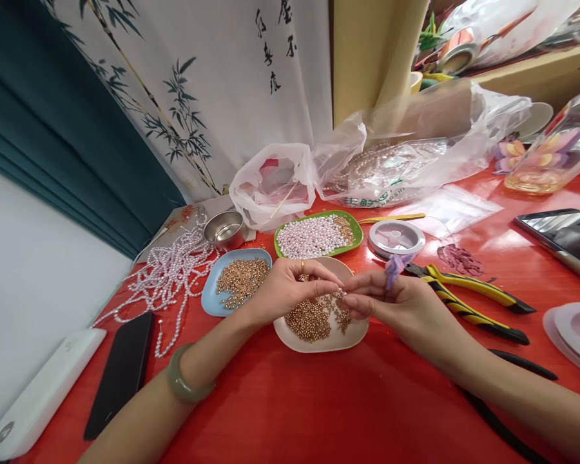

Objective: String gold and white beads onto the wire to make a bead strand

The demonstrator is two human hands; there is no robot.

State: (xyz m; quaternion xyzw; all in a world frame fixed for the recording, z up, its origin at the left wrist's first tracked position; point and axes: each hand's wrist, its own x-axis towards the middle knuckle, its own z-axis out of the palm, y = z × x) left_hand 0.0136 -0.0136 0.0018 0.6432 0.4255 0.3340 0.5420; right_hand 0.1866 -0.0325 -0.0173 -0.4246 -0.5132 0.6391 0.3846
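I'm looking down on a glossy red table top (290, 412) pushed into a corner. A teal curtain (53, 122) hangs to the left, and beside it a white wall hanging painted with ink bamboo (193, 84).

Nearest me sits a cream oval dish (319, 343) holding small gold-coloured beads (309, 319), directly under both hands. The left hand (290, 290) has thumb and forefinger pinched shut, the other fingers curled. The right hand (401, 303) meets it tip to tip, fingers drawn together as well. Whatever is between the tips is too small to make out. A lilac scrap (395, 265) stands up at the right hand's fingers, but I cannot tell whether it is held.

Left of the cream dish lies a pale blue dish (211, 301) with more gold beads, and behind it a green dish (354, 227) full of white pearl beads. A small steel bowl (225, 229) sits by loose strands of strung pearls (169, 274). Crumpled clear plastic bags (406, 154) are heaped at the back.

To the right there's a white spool (396, 237) and yellow-and-black pliers (473, 299). To the left lies a black phone (120, 374).

The hanging carries black brush characters and one bag has green print — both too small for me to read.
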